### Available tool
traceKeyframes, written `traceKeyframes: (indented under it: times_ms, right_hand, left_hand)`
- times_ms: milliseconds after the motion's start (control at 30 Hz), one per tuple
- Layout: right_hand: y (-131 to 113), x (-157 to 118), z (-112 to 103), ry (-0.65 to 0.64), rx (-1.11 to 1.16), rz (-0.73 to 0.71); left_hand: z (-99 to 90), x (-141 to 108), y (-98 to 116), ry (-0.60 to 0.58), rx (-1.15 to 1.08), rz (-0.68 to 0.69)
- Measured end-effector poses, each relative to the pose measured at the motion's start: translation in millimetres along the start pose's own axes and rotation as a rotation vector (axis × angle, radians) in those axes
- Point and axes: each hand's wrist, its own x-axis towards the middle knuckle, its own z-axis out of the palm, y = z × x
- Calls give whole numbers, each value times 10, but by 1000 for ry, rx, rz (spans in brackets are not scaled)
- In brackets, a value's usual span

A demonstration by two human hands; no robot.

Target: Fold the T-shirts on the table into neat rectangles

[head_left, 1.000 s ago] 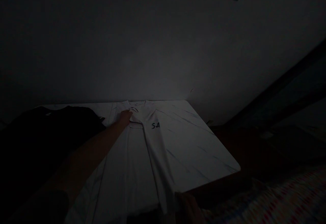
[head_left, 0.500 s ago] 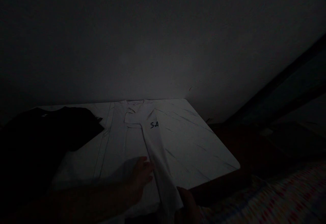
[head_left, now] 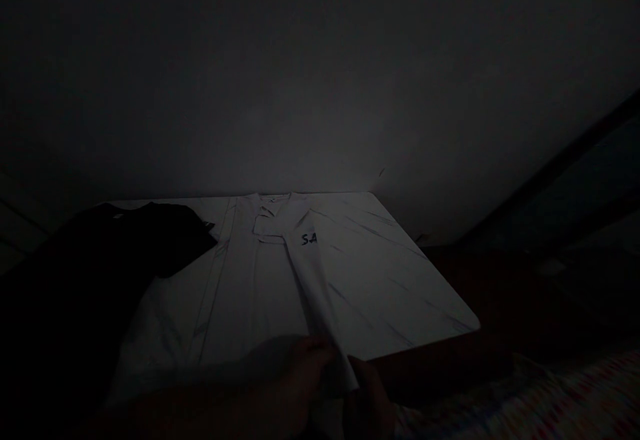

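A white shirt (head_left: pixel 273 280) with dark letters "SA" lies on the marble-patterned table (head_left: pixel 390 280), its right side folded inward over the front. At the near end, my right hand (head_left: pixel 369 397) grips the lower corner of the folded part. Close beside it, my left hand (head_left: pixel 307 373) is at the shirt's lower edge, its fingers bent in against the cloth and partly lost in the dark. The collar points toward the wall.
A black T-shirt (head_left: pixel 100 280) is spread at the left of the table. Behind the table rises a grey wall (head_left: pixel 300 93). The table's rounded corner is at the right, above a dark floor. The scene is very dim.
My left hand has moved right and down, close to my right hand, and its fingers have closed at the cloth. The view has shifted slightly, so the shirts appear farther right.
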Motion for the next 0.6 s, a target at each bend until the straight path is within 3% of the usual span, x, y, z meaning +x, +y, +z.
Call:
traceKeyframes:
  times_ms: [233, 400, 600]
  right_hand:
    - [-79, 23, 2, 4, 6, 101]
    - [-19, -38, -1, -1, -3, 185]
    - [196, -99, 53, -59, -106, -139]
  left_hand:
    - [165, -56, 94, 42, -165, 15]
    - [175, -98, 156, 16, -112, -55]
    - [-180, -128, 34, 112, 28, 77]
